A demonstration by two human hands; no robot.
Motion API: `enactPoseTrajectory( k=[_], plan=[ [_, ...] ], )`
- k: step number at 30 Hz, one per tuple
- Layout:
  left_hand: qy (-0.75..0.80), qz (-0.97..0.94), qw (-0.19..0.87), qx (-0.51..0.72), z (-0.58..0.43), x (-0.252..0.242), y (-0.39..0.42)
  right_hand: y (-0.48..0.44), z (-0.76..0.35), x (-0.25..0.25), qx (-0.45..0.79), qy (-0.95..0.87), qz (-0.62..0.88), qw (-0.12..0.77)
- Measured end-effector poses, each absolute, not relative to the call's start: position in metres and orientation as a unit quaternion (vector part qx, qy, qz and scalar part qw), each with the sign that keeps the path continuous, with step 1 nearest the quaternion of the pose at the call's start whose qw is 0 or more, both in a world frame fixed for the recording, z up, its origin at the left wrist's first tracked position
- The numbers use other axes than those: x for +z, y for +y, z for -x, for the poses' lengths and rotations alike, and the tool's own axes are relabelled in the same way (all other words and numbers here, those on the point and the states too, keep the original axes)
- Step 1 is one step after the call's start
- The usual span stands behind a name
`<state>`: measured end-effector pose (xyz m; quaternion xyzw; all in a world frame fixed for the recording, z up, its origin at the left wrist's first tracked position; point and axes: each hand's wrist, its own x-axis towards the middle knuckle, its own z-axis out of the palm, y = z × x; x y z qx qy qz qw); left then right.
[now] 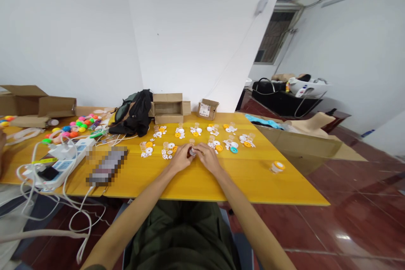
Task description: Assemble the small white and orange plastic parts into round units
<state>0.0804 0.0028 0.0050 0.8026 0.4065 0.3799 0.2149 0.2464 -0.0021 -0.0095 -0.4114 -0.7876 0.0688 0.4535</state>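
My left hand (181,158) has its fingers curled around a small clear object (192,152). My right hand (207,156) meets it, fingers bent; whether these grip, I cannot tell. Just beyond the fingertips: a cup (192,141). Well apart, rightward: an orange-lidded jar (277,167).
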Motion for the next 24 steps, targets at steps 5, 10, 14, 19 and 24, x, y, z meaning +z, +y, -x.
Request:
enactPoseTrajectory(
  k=[5,10,14,19,24],
  plan=[
    [0.412,-0.808,0.201,0.371,-0.0808,0.0041,0.0030,-0.0016,-0.2454,-0.0109,0.056,-0.781,0.424,0.455],
    [0.412,-0.810,0.195,0.367,-0.0800,0.0036,0.0030,-0.0015,-0.2449,-0.0106,0.065,-0.770,0.446,0.452],
    [0.413,-0.809,0.200,0.367,-0.0797,0.0040,0.0034,-0.0036,-0.2441,-0.0081,0.096,-0.755,0.464,0.453],
    [0.416,-0.792,0.225,0.385,-0.0804,0.0049,0.0040,-0.0037,-0.2443,-0.0031,0.151,-0.720,0.468,0.491],
    [0.408,-0.758,0.270,0.431,-0.0789,0.0086,0.0044,0.0014,-0.2479,-0.0011,0.282,-0.669,0.465,0.506]
  ],
)
